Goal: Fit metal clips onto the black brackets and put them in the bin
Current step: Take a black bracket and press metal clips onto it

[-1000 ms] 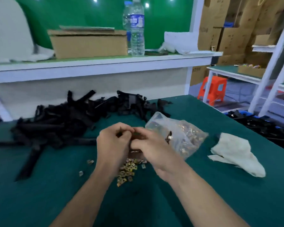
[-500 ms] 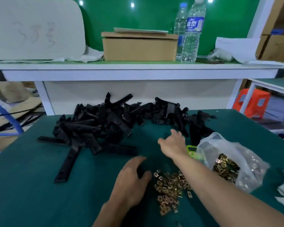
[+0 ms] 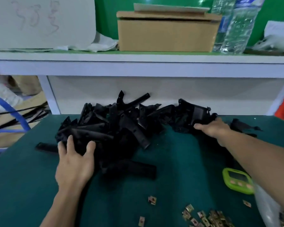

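Gripping: your left hand (image 3: pixel 74 161) rests with its fingers spread on the near edge of the black brackets (image 3: pixel 121 126). Your right hand (image 3: pixel 215 128) is at the pile's right end with its fingers hidden, so its hold can't be told.
Clips: the metal clips (image 3: pixel 206 217) lie loose near you, apart from the pile.
Progress: you have no clipped bracket in view and no bin shows, so most of the work looks left.

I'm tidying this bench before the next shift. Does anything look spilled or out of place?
Yes: metal clips lie loose on the green mat beside the plastic bag, with a few strays scattered apart. The black brackets sit in a jumbled heap, not stacked.
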Demonstrator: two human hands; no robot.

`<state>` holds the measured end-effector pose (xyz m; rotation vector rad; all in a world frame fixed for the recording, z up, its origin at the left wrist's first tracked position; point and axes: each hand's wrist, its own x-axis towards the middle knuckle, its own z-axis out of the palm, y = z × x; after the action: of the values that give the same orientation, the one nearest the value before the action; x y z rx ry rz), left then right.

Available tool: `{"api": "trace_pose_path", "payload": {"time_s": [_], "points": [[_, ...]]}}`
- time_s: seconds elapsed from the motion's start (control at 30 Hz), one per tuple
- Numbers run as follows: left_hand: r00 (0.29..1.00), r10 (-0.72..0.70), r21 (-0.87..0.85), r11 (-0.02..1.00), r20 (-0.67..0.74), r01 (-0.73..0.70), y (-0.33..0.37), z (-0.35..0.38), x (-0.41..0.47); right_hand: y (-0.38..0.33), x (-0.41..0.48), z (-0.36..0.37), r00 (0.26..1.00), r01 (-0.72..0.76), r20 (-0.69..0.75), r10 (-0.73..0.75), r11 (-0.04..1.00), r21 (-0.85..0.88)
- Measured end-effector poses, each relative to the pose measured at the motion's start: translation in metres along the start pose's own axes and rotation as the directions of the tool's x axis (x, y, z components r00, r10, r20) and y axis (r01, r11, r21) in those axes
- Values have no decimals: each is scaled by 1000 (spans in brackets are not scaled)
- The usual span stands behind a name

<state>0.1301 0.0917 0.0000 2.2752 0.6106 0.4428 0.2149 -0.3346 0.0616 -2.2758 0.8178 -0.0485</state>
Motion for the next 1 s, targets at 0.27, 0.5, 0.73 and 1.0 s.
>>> {"api": "trace_pose_path", "payload": {"time_s": [0.27,0.5,0.73,1.0], "points": [[911,214,-137,975,351,-177,35,45,9,-15,-24,16,968,242,130,-213,930,-276],[856,277,-181,959,437,-218,84,87,-19,-13,-81,44,964,237,194,-184,923,-303],[897,419,-105,907,141,-407,71,63,-58,-7,-136,34,954,256,186,-234,961,-105],[778,555,-219,831,293,-511,55,0,-122,23,-213,5,861,505,-135,-491,857,100]]}}
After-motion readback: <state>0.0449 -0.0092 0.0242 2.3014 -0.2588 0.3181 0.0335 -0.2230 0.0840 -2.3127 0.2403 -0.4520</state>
